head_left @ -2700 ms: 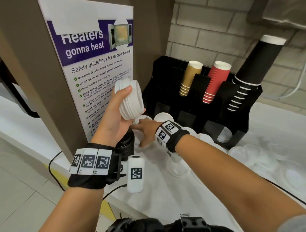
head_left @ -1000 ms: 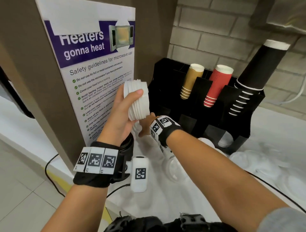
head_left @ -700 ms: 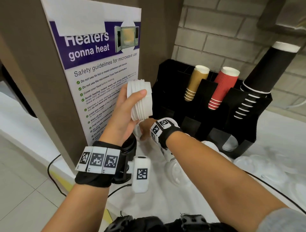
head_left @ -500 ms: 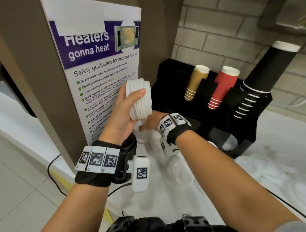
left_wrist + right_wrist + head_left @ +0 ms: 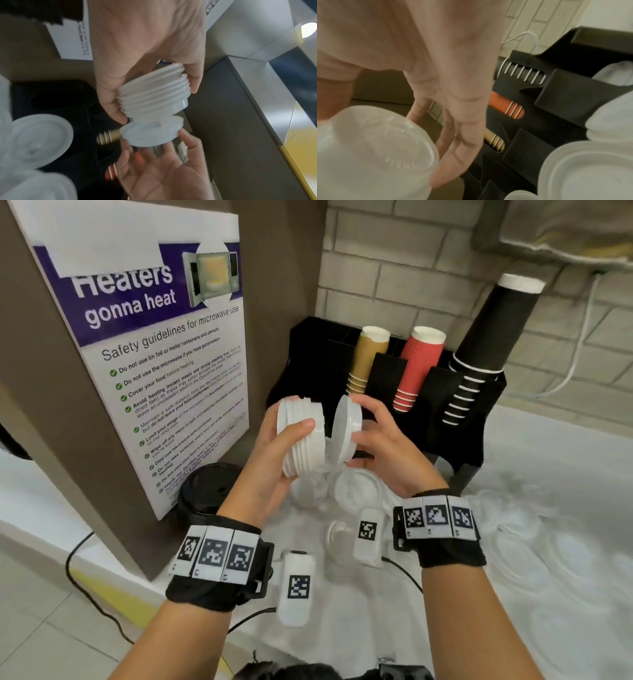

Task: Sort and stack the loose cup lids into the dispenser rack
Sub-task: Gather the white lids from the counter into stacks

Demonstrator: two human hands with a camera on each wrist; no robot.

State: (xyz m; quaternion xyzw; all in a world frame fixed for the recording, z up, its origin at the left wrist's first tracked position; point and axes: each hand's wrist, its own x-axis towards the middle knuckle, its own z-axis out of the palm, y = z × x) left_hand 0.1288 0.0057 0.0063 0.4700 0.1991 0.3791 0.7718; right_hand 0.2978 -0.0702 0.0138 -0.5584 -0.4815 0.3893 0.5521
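White ridged lid stack (image 5: 303, 436) gripped by left hand (image 5: 270, 474); right hand (image 5: 383, 453) pinches one round lid (image 5: 347, 429).

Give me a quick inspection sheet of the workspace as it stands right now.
Surface: white counter.
Job's things: stack of white lids held sideways; single lid close beside its open end; dispenser rack holds tan, red and black cup stacks.
Clutter: loose lids on the counter, black lid by the poster.
Grips: left hand grips the stack; right hand pinches the single lid.
Cables: black cable, white cable.
Surroundings: microwave poster, brick wall.
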